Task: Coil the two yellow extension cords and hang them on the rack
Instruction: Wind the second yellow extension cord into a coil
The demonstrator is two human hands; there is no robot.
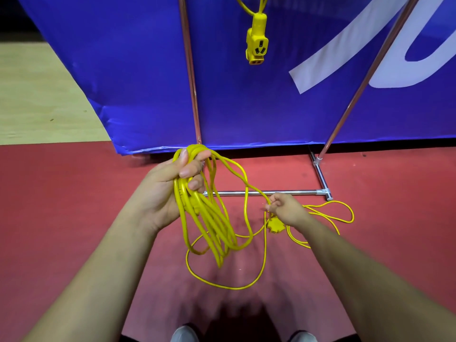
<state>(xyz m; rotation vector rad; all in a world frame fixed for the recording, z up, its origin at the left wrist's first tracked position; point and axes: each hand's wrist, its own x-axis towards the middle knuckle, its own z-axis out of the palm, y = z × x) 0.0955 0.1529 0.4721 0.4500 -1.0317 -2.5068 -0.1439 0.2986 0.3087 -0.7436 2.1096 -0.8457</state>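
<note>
Even overhead light, soft shadow on red floor (74,218); sharp centre, wide-angle bending at edges.

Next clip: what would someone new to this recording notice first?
The bright yellow cord loops bunched in the left hand at centre draw the eye first, with the right hand pinching the same cord lower right. Above, a second yellow cord's socket end hangs before the blue banner.

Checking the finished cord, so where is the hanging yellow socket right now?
In the head view the yellow socket hangs at top centre, in front of the blue banner, between the two rack poles.
</note>
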